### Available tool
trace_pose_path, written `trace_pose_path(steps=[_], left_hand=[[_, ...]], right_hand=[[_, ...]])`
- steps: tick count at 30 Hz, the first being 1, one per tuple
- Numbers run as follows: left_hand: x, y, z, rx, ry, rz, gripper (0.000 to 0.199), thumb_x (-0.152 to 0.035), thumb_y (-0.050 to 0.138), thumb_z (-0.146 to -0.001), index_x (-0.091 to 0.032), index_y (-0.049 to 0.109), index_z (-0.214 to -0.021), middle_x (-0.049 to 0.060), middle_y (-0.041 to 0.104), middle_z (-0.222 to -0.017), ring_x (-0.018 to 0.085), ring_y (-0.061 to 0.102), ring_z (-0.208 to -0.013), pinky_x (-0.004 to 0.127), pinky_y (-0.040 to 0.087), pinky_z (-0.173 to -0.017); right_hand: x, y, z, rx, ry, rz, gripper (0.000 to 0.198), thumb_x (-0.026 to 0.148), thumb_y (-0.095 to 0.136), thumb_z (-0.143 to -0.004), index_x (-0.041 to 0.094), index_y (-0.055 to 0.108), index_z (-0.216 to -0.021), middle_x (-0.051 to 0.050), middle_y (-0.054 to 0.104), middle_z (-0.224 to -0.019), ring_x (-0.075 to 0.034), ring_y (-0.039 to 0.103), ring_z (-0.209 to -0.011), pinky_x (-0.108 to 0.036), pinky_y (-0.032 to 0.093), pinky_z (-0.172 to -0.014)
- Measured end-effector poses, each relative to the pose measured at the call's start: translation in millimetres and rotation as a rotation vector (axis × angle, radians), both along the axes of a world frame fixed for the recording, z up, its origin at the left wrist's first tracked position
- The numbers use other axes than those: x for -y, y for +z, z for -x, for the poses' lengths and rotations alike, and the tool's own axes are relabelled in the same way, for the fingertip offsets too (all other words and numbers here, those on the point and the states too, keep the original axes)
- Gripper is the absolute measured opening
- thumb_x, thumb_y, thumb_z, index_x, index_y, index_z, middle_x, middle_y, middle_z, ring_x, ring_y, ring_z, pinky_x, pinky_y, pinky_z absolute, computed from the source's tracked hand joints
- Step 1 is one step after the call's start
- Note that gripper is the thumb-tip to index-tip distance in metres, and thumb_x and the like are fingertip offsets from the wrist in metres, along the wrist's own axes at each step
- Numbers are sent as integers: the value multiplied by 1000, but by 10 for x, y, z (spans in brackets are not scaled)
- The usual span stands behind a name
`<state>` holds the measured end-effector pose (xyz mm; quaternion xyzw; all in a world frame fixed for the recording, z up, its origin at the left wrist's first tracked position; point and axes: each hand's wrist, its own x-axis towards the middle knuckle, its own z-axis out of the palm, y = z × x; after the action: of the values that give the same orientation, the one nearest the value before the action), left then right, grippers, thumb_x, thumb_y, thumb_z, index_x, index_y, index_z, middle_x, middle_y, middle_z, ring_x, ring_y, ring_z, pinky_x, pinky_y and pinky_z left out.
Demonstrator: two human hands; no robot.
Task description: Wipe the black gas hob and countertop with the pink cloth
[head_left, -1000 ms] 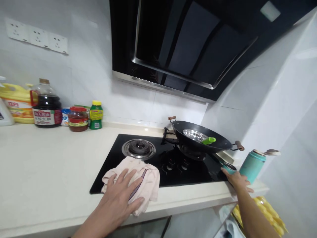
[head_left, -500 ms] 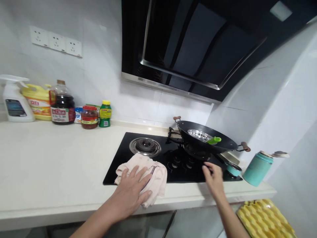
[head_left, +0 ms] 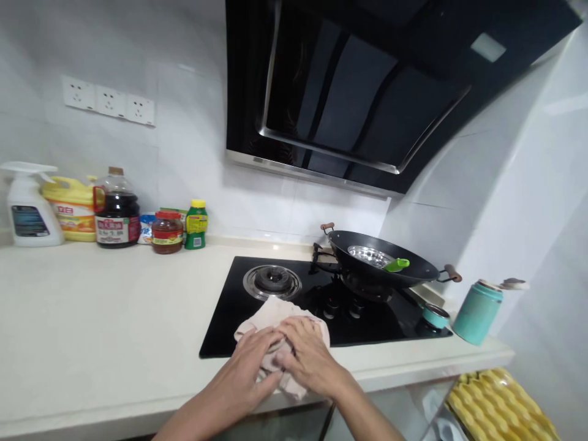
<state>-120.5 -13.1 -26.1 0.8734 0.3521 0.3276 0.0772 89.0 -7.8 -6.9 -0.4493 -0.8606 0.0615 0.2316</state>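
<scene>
A pale pink cloth [head_left: 275,308] lies bunched over the front left part of the black gas hob [head_left: 225,324], its lower end hanging past the hob's front edge. My left hand [head_left: 252,364] is closed on the cloth's left side, fingers bent into the fabric. On its right side my right hand [head_left: 307,355] grips the same cloth, thumb pointing towards my left hand. The two hands nearly meet over the bunched folds, which hide some fingertips. Just behind the cloth is the left burner [head_left: 272,280]; the hob knobs [head_left: 331,308] are to its right.
A black wok [head_left: 413,269] holding a metal strainer [head_left: 367,254] with a green handle sits on the right burner. A turquoise flask [head_left: 478,313] and its cup [head_left: 435,315] stand farther right. Several bottles and a red-lidded jar [head_left: 167,233] line the wall. The range hood [head_left: 340,98] hangs above.
My right hand has moved left from beside the hob's right side onto the cloth. My left hand's fingers, spread flat before, are now bent into the cloth, which is more bunched.
</scene>
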Motion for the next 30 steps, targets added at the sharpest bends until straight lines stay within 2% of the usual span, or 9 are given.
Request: trace_pose_path(steps=[5,11,13,16,18,21,23,26,30], left_hand=[[-104,21,210,42,-25,15,38,-32,55,-95,-29,62,-132,7,61,-142,26,55,-132,43,46,-112],[-425,280,653,2,79,174,36,-45,50,-97,-27,67,-123,6,66,-133,25,63,-119,42,50,-105],[-534,349,698,-30,68,216,38,-47,49,-96,-26,66,-123,6,67,-130,25,65,-116,40,52,-101],[-668,429,638,-85,53,211,37,-44,51,-93,-25,67,-121,6,69,-127,25,65,-114,39,52,-100],[-743,472,558,-131,54,180,36,-39,51,-91,-24,68,-119,6,69,-126,25,65,-114,40,51,-100],[-846,486,462,-192,62,143,35,-36,52,-89,-25,69,-118,6,69,-124,25,64,-113,41,50,-99],[-904,443,431,-218,52,116,33,-34,54,-88,-25,69,-116,6,69,-121,25,62,-112,40,49,-97],[-961,317,411,-239,56,38,27,-31,53,-90,-24,70,-110,6,69,-115,26,59,-109,41,46,-93],[-1001,175,400,-230,74,-34,26,-29,49,-94,-24,70,-110,7,66,-113,25,56,-104,41,42,-89]], right_hand=[[164,-172,-662,-77,-180,-63,30,45,48,-99,31,60,-123,-6,57,-136,-27,45,-130,-50,33,-110],[229,-384,-1541,-149,-357,-115,30,50,44,-98,29,65,-100,-6,65,-121,-27,57,-117,-49,42,-103],[170,-423,-1775,-108,-458,-142,31,54,52,-92,27,65,-100,-7,67,-116,-29,60,-111,-47,46,-98],[-7,-428,-2060,-16,-613,-168,39,50,53,-88,24,65,-115,-9,68,-119,-29,62,-111,-44,47,-97],[-160,-390,-2191,88,-717,-167,41,39,44,-91,21,63,-123,-11,67,-123,-27,60,-116,-41,45,-102],[-384,-298,-2296,207,-852,-131,41,27,35,-93,17,69,-114,-15,68,-115,-28,60,-115,-41,41,-105],[-523,-235,-2324,223,-927,-104,39,28,37,-93,16,72,-105,-18,68,-108,-32,62,-110,-47,43,-100],[-732,-155,-2339,219,-1027,-67,40,36,39,-95,17,72,-107,-22,65,-114,-37,62,-106,-52,46,-90],[-1021,-49,-2325,167,-1031,1,40,44,43,-95,21,73,-109,-18,69,-109,-34,65,-103,-46,46,-88]])
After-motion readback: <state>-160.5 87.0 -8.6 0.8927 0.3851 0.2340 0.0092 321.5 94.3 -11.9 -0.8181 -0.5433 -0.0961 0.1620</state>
